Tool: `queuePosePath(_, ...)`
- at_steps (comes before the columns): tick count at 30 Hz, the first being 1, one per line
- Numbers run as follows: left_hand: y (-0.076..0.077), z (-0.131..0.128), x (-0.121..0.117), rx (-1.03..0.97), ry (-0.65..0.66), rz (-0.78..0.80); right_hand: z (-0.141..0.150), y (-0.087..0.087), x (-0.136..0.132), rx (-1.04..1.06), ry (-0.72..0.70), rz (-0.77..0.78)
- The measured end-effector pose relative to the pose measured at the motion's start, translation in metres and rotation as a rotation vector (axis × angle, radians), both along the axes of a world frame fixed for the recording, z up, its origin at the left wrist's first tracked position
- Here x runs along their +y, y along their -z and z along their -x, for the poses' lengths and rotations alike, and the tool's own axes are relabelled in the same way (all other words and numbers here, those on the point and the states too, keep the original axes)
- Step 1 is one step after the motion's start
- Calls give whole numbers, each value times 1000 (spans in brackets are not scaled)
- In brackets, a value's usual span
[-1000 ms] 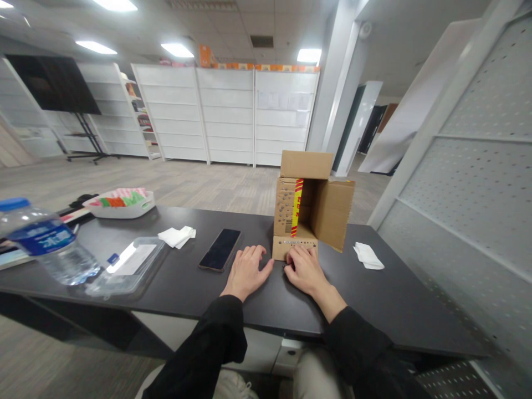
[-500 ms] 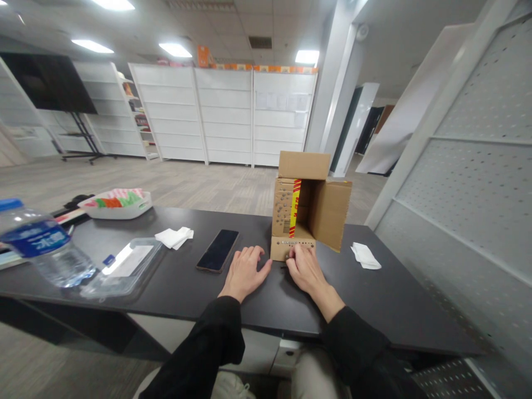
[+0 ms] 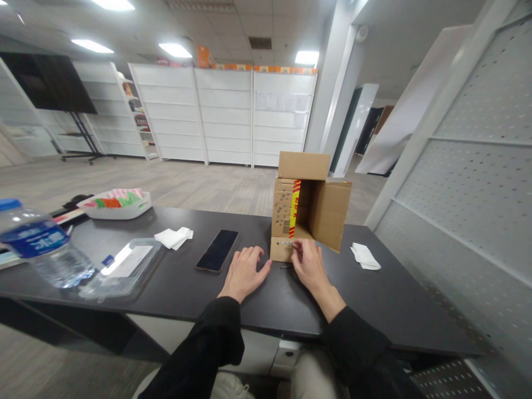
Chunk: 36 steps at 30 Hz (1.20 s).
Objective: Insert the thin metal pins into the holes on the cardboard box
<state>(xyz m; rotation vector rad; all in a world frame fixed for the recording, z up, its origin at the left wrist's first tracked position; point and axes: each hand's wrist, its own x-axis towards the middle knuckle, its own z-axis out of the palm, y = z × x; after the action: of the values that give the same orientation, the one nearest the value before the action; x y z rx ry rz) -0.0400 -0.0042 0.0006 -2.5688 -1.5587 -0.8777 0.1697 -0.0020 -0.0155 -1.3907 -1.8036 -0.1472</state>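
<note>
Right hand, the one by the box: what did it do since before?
The right hand moved its fingertips up a little, closer to the holes in the cardboard box's front flap. Anything they pinch is too small to tell. The left hand, phone and box stayed put.

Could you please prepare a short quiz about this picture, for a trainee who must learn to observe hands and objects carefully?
1. Which hand covers part of the lower flap of the cardboard box? a) the left one, b) the right one
2. True or false: the phone lies to the left of the box.
3. Complete: the left hand rests palm down on the ____.

Key:
1. b, the right hand
2. True
3. table
</note>
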Motion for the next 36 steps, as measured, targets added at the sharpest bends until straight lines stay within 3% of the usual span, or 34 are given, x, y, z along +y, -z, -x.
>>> queuePosePath(17, 0, 1, 0, 4, -3, 6, -11, 0, 7, 348, 4, -184)
queuePosePath(36, 0, 0, 0, -3, 3, 0, -15, 2, 11, 310, 5, -159)
